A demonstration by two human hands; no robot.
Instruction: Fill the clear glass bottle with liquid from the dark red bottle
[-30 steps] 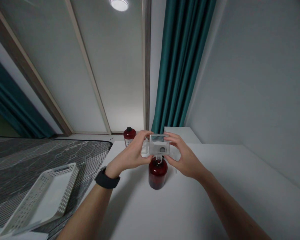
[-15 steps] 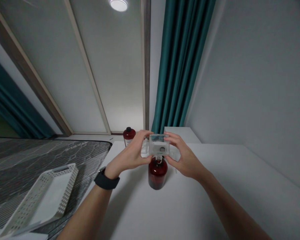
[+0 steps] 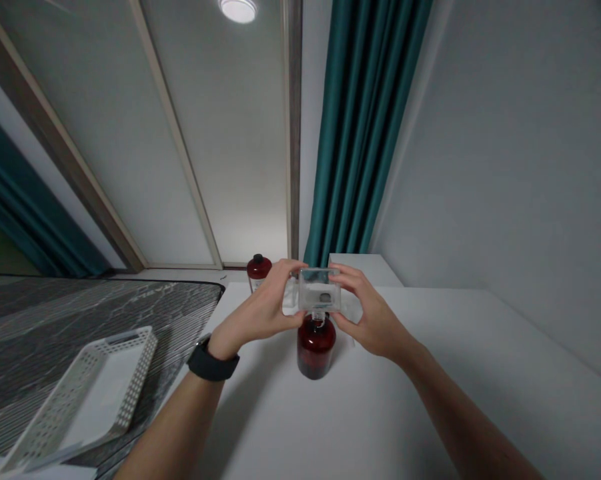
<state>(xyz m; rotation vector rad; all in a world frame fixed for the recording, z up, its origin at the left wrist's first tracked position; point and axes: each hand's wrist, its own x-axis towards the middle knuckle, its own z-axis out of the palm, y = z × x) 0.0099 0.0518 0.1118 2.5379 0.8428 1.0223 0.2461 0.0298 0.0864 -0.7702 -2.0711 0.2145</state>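
Both my hands hold a clear, square-bodied container (image 3: 319,291) tipped upside down, its neck at the mouth of a dark red bottle (image 3: 315,348). My left hand (image 3: 266,308) grips its left side between thumb and fingers. On the right side, my right hand (image 3: 373,315) pinches it the same way. The dark red bottle stands upright on the white table (image 3: 300,427). Whether liquid is passing between the two is too small to tell. Behind my left hand stands a second dark red bottle (image 3: 259,268) with a black cap and a pale label.
A white perforated basket (image 3: 143,373) lies at the lower left, beside the table, over a grey patterned surface (image 3: 180,300). Clear items, partly hidden, stand behind my hands. A white box-like block (image 3: 370,268) is beyond the table's far edge, near a teal curtain (image 3: 365,133).
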